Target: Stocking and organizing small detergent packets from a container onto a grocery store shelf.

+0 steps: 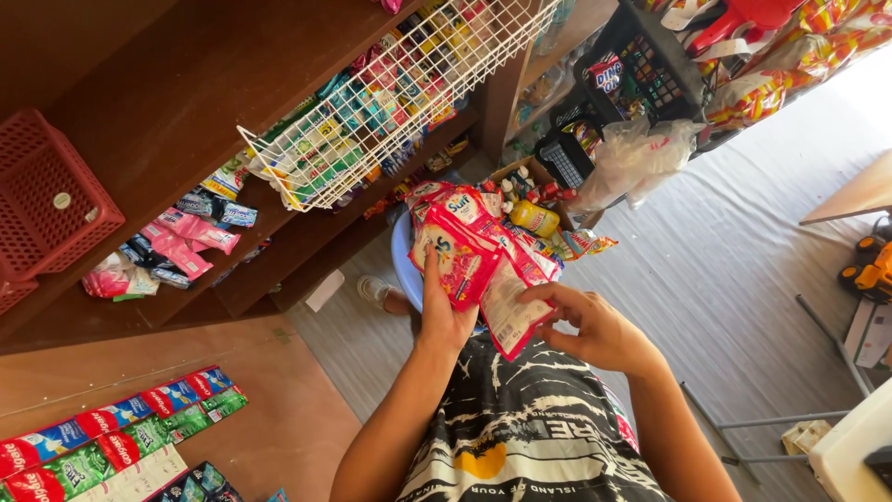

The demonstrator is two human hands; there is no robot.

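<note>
Gripping glossy red sachet strip (469, 246): left hand (444, 311) fingers, right hand (595, 330) fingers pinching.

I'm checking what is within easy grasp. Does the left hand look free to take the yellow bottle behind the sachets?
Probably not as things stand: the left hand is full, gripping the red sachets, and these hang between it and the yellow bottle.
</note>
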